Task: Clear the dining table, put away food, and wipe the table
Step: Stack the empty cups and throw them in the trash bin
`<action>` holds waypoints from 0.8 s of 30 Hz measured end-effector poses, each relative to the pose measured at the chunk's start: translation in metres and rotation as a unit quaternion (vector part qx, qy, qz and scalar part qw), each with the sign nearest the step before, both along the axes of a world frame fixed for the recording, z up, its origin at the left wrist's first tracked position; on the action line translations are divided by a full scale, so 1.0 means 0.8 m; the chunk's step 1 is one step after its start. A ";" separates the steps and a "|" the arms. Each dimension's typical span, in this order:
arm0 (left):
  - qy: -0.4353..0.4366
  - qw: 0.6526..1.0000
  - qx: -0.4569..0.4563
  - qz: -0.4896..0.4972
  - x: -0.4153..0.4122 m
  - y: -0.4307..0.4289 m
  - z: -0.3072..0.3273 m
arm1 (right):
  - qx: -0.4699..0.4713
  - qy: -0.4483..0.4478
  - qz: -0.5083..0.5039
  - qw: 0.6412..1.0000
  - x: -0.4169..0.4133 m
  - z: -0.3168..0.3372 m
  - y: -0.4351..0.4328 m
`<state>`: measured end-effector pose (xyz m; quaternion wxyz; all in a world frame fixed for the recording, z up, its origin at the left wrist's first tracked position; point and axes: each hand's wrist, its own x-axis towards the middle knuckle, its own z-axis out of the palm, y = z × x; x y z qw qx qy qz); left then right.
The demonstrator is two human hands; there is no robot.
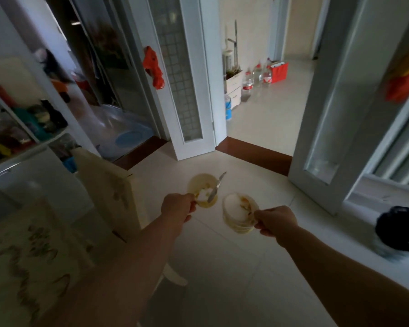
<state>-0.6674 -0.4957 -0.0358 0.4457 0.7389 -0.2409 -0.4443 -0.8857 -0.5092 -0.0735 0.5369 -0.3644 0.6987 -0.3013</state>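
My left hand (178,207) grips the near rim of a yellowish bowl (202,184) that holds food scraps and a metal spoon (216,187) sticking up to the right. My right hand (275,220) holds a stack of pale plates (236,213) by its right edge, with some orange leftovers on the top plate. Both are carried over the tiled floor, side by side and a little apart. The dining table with a patterned cloth (28,251) lies at the lower left, beside my left arm.
A chair back (104,185) stands at the table's far end. An open doorway with a brown threshold (255,154) lies ahead between white door frames (194,90). Cluttered shelves (14,119) are on the left. A dark object (399,228) sits on the right ledge. Bottles (253,79) stand beyond the doorway.
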 end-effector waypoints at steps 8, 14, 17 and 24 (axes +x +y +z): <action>-0.006 0.995 0.024 -0.092 -0.092 -0.072 -0.018 | 0.021 0.006 -0.103 0.994 -0.097 -0.016 -0.023; -0.020 0.986 0.035 -0.162 -0.162 -0.152 -0.027 | 0.021 0.010 -0.194 0.981 -0.165 -0.025 -0.061; -0.027 0.978 0.043 -0.202 -0.199 -0.202 -0.033 | 0.023 0.011 -0.243 0.970 -0.196 -0.030 -0.087; -0.035 0.951 0.070 -0.299 -0.291 -0.296 -0.050 | 0.032 0.003 -0.351 0.936 -0.266 -0.036 -0.131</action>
